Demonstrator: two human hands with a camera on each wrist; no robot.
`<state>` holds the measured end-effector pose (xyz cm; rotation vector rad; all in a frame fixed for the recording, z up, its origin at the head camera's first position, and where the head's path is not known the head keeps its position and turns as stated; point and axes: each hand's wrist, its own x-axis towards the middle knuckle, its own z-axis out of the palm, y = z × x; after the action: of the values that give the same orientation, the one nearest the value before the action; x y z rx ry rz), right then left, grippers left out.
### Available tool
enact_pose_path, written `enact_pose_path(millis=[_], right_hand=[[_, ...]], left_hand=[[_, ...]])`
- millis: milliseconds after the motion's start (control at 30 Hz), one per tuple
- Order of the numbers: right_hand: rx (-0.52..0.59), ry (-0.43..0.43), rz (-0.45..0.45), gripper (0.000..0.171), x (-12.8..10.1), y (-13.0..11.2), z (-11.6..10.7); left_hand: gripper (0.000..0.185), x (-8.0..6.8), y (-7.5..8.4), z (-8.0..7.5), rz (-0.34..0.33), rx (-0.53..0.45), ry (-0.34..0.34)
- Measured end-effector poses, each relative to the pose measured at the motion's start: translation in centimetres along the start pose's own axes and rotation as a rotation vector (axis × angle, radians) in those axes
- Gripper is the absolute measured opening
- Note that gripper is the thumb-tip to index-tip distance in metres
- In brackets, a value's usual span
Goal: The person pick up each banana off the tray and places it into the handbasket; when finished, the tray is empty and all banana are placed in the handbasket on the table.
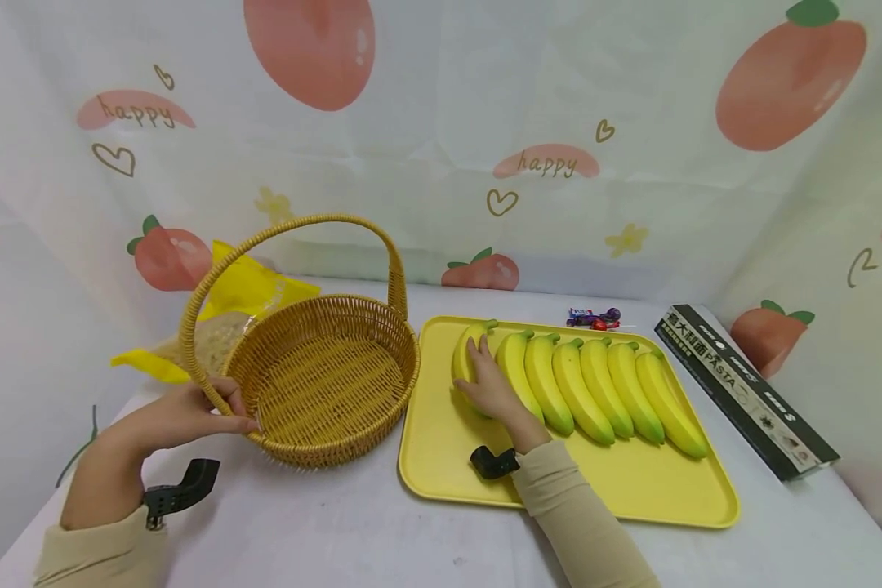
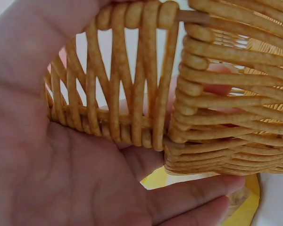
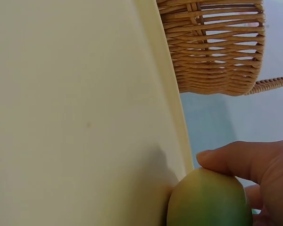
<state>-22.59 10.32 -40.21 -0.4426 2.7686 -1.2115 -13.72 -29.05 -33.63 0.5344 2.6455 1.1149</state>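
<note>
An empty wicker basket (image 1: 338,445) with a tall hoop handle stands left of a yellow tray (image 1: 632,482). My left hand (image 1: 191,412) grips the basket's near-left rim where the handle joins. In the left wrist view the palm (image 2: 61,165) and fingers wrap that woven handle base (image 2: 132,94). On the tray lies a row of several yellow-green bananas (image 1: 595,388). My right hand (image 1: 488,384) holds the leftmost banana (image 1: 465,351), fingers laid over it. The right wrist view shows the thumb (image 3: 245,157) against the banana's greenish end (image 3: 210,200), beside the tray's edge (image 3: 75,117).
A long dark pasta box (image 1: 742,388) lies right of the tray. Small wrapped sweets (image 1: 594,318) sit behind the tray. A yellow bag (image 1: 242,290) lies behind the basket at the left. A fruit-patterned cloth backs the white table.
</note>
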Motion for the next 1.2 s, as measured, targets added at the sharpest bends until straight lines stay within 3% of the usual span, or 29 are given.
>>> enact_pose_path(millis=[600, 1200], right_hand=[[0.008, 0.044, -0.006, 0.078, 0.3, 0.1, -0.1], [0.038, 0.030, 0.009, 0.068, -2.0, -2.7, -3.4]], left_hand=[[0.016, 0.2, 0.2, 0.0, -0.011, -0.045, -0.028], [0.019, 0.1, -0.1, 0.0, -0.052, -0.037, -0.021]])
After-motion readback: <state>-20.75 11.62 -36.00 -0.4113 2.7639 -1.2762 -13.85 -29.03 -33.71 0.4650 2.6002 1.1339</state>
